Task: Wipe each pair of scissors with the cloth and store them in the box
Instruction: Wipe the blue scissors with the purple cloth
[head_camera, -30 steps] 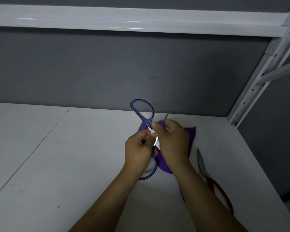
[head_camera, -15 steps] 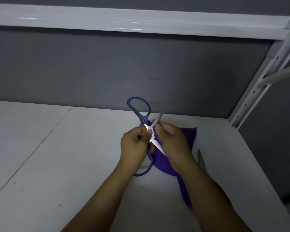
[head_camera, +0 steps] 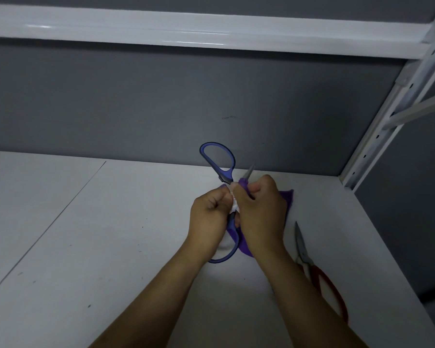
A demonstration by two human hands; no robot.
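Blue-handled scissors (head_camera: 217, 159) are held open above the white shelf, one handle loop pointing up and the other low by my left wrist. My left hand (head_camera: 209, 217) grips the scissors near the pivot. My right hand (head_camera: 260, 209) pinches a purple cloth (head_camera: 285, 198) folded round one blade, whose grey tip sticks out above my fingers. Most of the cloth hangs behind and below my right hand. Red-handled scissors (head_camera: 312, 266) lie shut on the shelf to the right, partly under my right forearm. No box is in view.
The white shelf board (head_camera: 111, 247) ends at a grey back wall. A white metal upright (head_camera: 392, 106) stands at the back right corner, and a white shelf beam (head_camera: 186, 28) runs overhead. The shelf's right edge is close to the red scissors.
My right hand has slid the cloth up along the blade toward its tip, so less bare blade shows. Both hands and the blue scissors rose slightly.
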